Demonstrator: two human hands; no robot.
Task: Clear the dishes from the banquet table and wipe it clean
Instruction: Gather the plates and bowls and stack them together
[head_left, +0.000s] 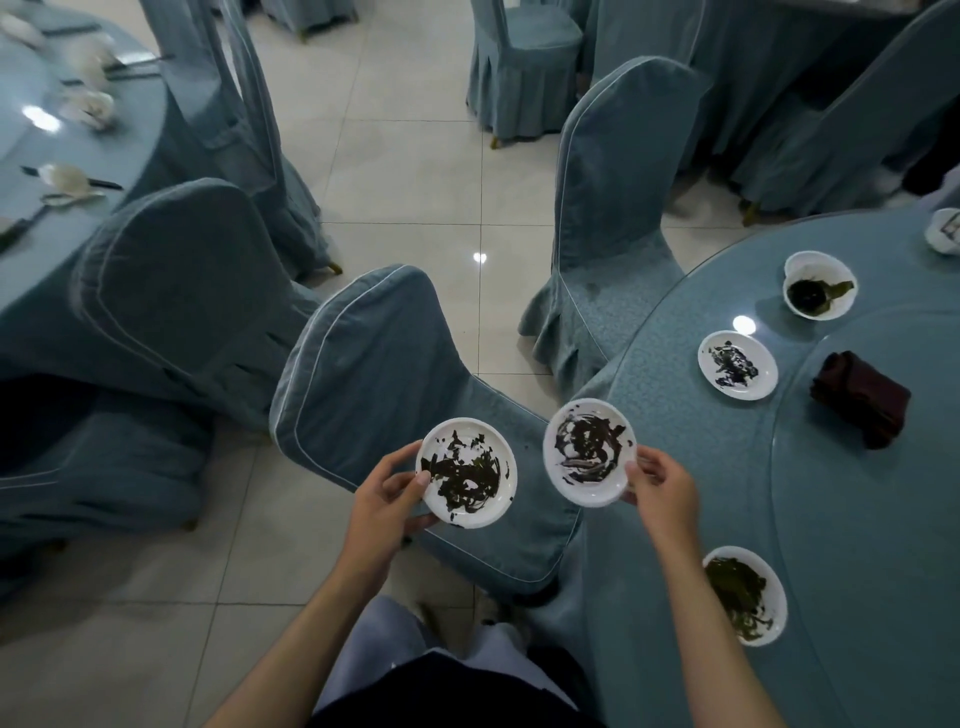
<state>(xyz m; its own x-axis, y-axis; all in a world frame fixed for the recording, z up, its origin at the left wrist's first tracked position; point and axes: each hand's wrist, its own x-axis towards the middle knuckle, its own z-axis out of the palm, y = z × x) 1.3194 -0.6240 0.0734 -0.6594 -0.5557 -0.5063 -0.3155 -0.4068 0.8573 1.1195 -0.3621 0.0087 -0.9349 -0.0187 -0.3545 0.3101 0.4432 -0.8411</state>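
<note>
At the far left, a neighbouring table (62, 249) is sitting with pale bowls and spoons laid out, well apart from the work. Nearer the middle, over the seat of a covered chair (374, 364), the left hand (387, 499) is gripping a small white plate (466, 473) smeared with dark sauce. The thumb is curling over the near rim and the fingers are going underneath, so the plate is riding level and the mess is staying put.

Just beside it, the right hand (660, 486) is pinching a second smeared plate (589, 452) by its right edge, thumb on top. This one is tilting slightly toward the first, and the two rims are lying close but not touching. From that, the person is probably bringing them together to stack, which would free a hand for more dishes. Both plates are being held in the air at the edge of the banquet table (675, 426), not resting on it.

Further right, on the table's blue top, a third sauced plate (737, 365), a bowl (819, 292) holding dark liquid and a leaf, and a plate of green scraps (744, 595) beside the right forearm are waiting to be collected. A folded dark cloth (860, 397) is lying on the turntable (883, 545), likely kept within reach for the wiping, which looks not yet begun.
</note>
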